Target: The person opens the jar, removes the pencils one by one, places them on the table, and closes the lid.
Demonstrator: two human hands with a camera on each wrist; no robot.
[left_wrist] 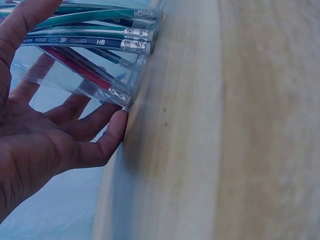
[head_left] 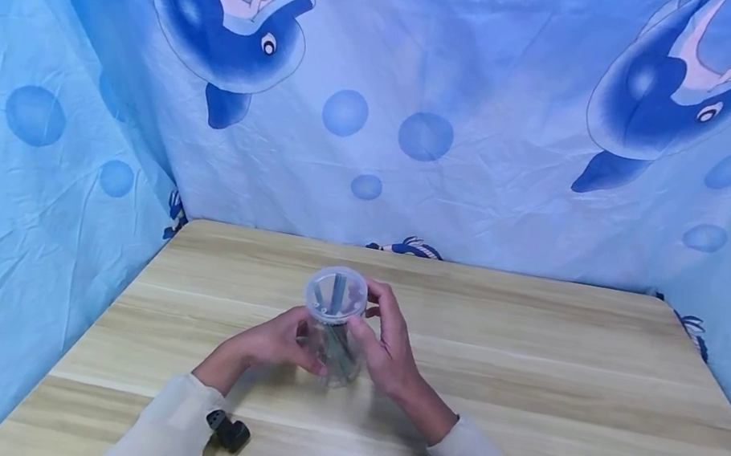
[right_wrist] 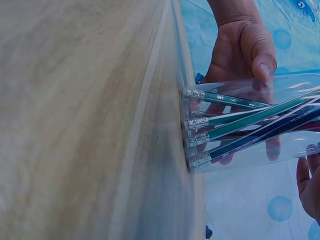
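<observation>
A clear plastic jar [head_left: 337, 357] with a translucent lid [head_left: 336, 295] stands upright on the wooden table. Several pencils with eraser ends down show through its wall, green, dark blue and red ones [left_wrist: 85, 42] [right_wrist: 235, 131]. My left hand [head_left: 281, 339] curls round the jar's lower left side, its thumb in front and fingers behind. Higher up, my right hand [head_left: 392, 347] holds the right side near the lid, with thumb and fingers at the rim. In the right wrist view, only part of the right hand [right_wrist: 311, 187] shows at the edge.
The wooden table [head_left: 531, 371] stretches out on both sides of the jar. Behind it and at the left hangs a blue cloth [head_left: 488, 201] printed with dolphins and bubbles. A black wrist camera sits by each sleeve.
</observation>
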